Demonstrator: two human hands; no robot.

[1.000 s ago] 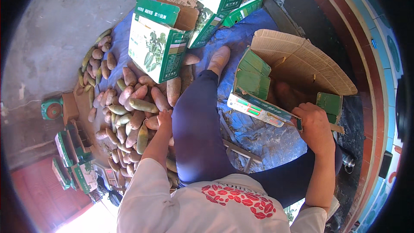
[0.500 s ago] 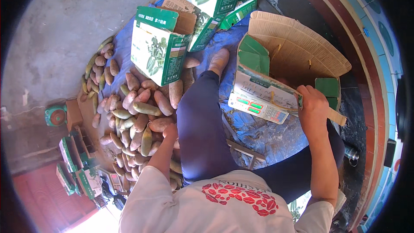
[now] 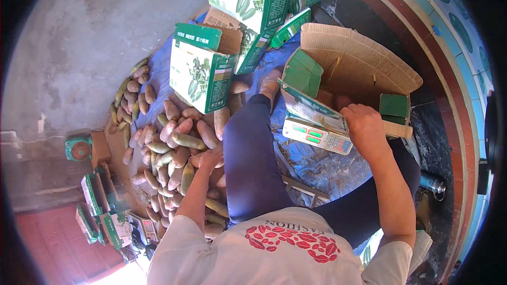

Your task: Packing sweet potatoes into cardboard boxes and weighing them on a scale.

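One right hand (image 3: 364,126) on my feed grips the near flap (image 3: 311,106) of the open brown-and-green cardboard box (image 3: 364,55), just beside the white digital scale (image 3: 319,138). The left hand (image 3: 211,159) touches the pile of elongated reddish-and-green roots (image 3: 189,141); I cannot tell its grip.

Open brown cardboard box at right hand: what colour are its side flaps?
Green side flaps; head view.

A blue tarp (image 3: 338,173) carries roots (image 3: 181,156) and cartons (image 3: 191,74).
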